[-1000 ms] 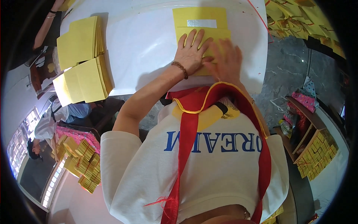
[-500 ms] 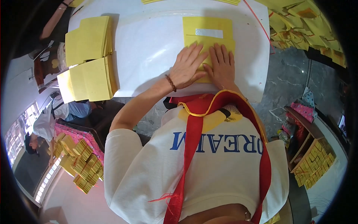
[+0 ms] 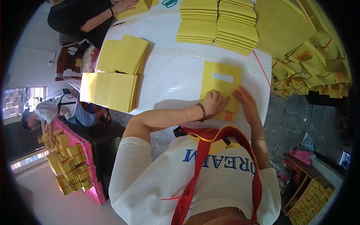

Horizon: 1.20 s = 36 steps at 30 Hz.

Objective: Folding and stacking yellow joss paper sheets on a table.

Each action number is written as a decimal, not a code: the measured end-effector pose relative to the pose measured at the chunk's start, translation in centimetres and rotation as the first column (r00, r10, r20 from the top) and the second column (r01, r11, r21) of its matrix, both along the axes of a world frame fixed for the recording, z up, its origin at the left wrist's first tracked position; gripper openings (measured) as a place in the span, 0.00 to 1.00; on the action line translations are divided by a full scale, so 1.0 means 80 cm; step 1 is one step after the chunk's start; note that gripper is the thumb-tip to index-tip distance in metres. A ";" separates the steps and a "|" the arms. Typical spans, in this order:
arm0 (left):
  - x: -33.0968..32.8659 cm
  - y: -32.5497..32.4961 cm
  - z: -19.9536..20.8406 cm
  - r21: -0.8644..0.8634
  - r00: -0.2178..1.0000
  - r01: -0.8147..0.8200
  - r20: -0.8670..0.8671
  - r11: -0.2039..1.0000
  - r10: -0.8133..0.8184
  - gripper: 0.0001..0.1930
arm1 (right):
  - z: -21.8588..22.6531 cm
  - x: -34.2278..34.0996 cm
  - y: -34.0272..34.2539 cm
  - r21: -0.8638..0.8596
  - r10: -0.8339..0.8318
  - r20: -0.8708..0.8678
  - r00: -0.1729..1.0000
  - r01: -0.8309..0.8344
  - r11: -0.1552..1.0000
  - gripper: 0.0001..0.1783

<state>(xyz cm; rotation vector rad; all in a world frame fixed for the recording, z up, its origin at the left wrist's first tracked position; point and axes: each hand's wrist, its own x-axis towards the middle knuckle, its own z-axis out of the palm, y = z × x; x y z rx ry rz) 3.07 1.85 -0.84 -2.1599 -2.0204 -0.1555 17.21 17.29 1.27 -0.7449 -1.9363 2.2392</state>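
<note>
A yellow paper envelope (image 3: 225,69) with a pale strip near its far end lies flat on the white table in front of me. An orange patch shows near its close end. My left hand (image 3: 214,104) rests on its lower part, fingers curled inward and pressed down onto the paper. The fingertips are partly hidden beneath that hand. At the envelope's right edge, my right hand (image 3: 247,102) is raised on its side, fingers stretched out, with nothing seen in it. Whether it touches the edge I cannot tell.
Stacks of yellow envelopes (image 3: 197,30) stand at the far side. Two more piles (image 3: 116,90) lie left on the white table (image 3: 165,82). Green scissors (image 3: 169,3) lie at the back. Another person's hand (image 3: 125,5) works far left. Envelopes (image 3: 300,71) are heaped at the right.
Both hands lay flat with fingers spread on the envelope; now the left is curled and the right has lifted to the right edge. The view has shifted, showing more of the table's far side.
</note>
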 end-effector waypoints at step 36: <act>-0.316 0.152 -0.007 -0.119 0.908 -0.418 -0.065 0.900 0.413 0.36 | -0.061 0.034 0.004 0.287 -0.686 -0.084 0.723 0.677 0.678 0.13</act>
